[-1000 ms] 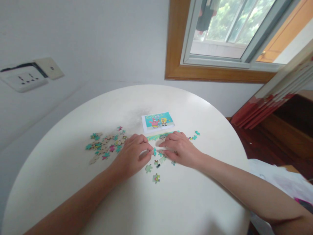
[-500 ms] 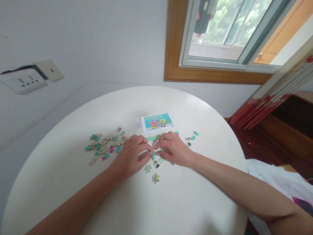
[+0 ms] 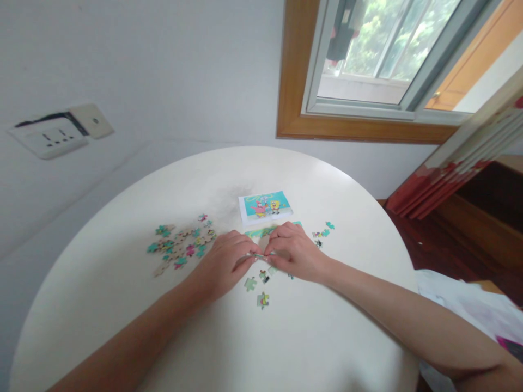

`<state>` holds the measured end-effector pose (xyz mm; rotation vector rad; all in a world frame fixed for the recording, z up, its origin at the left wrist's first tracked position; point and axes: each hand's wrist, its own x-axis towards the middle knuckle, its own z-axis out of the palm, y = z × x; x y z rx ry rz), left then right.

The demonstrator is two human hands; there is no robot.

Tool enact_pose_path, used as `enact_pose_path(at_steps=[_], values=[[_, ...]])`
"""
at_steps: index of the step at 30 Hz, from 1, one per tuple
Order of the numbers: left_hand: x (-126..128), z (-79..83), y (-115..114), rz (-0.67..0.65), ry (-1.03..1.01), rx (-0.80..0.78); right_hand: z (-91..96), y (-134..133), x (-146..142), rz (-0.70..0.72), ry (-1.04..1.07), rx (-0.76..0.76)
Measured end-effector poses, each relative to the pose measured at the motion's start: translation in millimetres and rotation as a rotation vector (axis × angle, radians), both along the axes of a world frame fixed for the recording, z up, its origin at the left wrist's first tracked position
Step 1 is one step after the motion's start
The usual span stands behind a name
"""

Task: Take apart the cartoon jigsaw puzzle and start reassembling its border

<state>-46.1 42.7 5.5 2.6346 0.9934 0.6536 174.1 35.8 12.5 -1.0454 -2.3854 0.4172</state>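
My left hand (image 3: 227, 258) and my right hand (image 3: 295, 251) meet over the table, fingertips pinched on a small puzzle piece (image 3: 260, 256) tilted so its thin edge shows. Just beyond my fingers lies a joined green-teal strip of puzzle (image 3: 254, 233), partly hidden by my right hand. Nearer to me are loose pieces: a pale green one (image 3: 250, 283), one with a dark patch (image 3: 265, 277) and one with yellow and red (image 3: 263, 300). Behind the strip rests a picture card (image 3: 265, 208) with a pink and a yellow cartoon figure.
Left of my hands spreads a pile of mixed puzzle pieces (image 3: 180, 245), some face down. Several more pieces (image 3: 325, 233) lie to the right. The round white table (image 3: 229, 348) stands against a wall with a socket (image 3: 49, 137); a window (image 3: 363, 54) is beyond.
The teal piece between my fingertips has turned from upright to lying sideways, edge-on. My right fingertips have closed onto it. The view has shifted slightly.
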Motion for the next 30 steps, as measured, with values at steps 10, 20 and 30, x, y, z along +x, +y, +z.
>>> enact_pose_path(at_steps=[10,20,30], values=[[4.9,0.5,-9.4,0.045,-0.184,-0.064,4.3,-2.6,3.8,-0.017,0.058,0.036],[7.0,6.3,-12.8,0.085,-0.278,-0.112,6.2,-3.5,4.4,0.022,0.099,-0.002],[-8.7,0.4,2.0,0.192,-0.176,0.141,13.9,22.1,52.3,-0.205,0.120,-0.043]])
